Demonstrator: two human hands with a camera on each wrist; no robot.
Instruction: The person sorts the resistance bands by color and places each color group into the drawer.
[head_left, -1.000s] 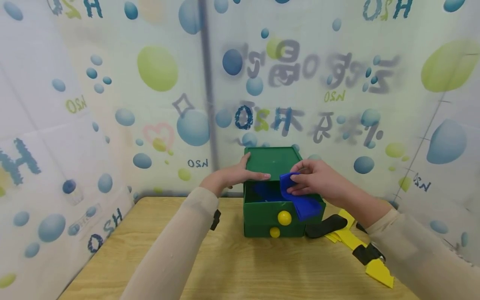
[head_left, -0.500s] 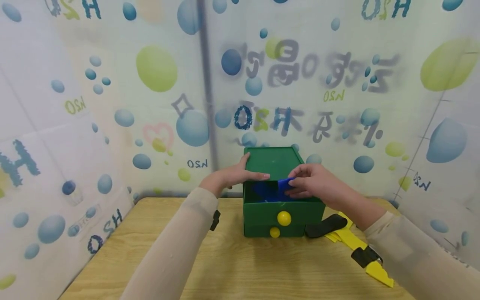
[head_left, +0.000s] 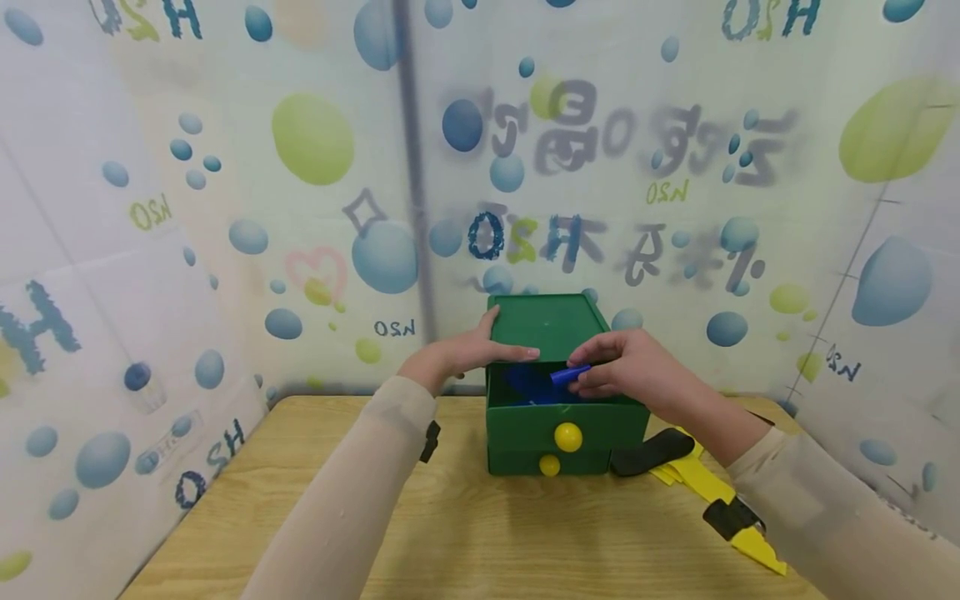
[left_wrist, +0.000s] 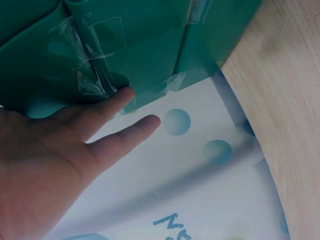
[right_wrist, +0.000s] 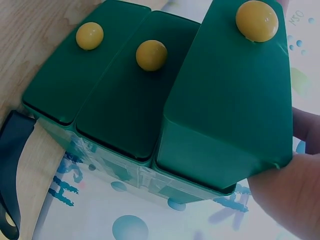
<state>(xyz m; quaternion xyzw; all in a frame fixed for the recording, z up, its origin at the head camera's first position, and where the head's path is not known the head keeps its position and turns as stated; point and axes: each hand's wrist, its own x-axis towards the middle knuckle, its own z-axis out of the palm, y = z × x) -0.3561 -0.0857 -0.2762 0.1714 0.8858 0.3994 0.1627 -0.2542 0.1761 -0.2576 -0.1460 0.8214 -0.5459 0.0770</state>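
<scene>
A green drawer box (head_left: 547,325) stands on the table, its top drawer (head_left: 525,421) pulled out by the yellow round knob (head_left: 568,437). My left hand (head_left: 480,346) rests on it, thumb along the top's front edge. In the left wrist view, straight fingers (left_wrist: 112,102) lie by its taped side. Over the open drawer, my right hand (head_left: 630,362) pinches a piece of blue cloth (head_left: 568,375), seen as a narrow folded edge. More blue (head_left: 528,385) shows inside the drawer. In the right wrist view, the drawer front (right_wrist: 230,90) hides the cloth and most of the hand.
Two lower drawers with yellow knobs (right_wrist: 151,55) are pushed in. Right of the box lie a black flat piece (head_left: 652,452) and yellow strips (head_left: 697,479), with a black clip-like part (head_left: 731,515) near the right wrist. A printed curtain (head_left: 315,208) hangs close behind the table (head_left: 480,542).
The blue cloth, which hung over the drawer's front, is now mostly inside the drawer, a folded end in my right fingers. My right hand has moved slightly left and down; the left stays put.
</scene>
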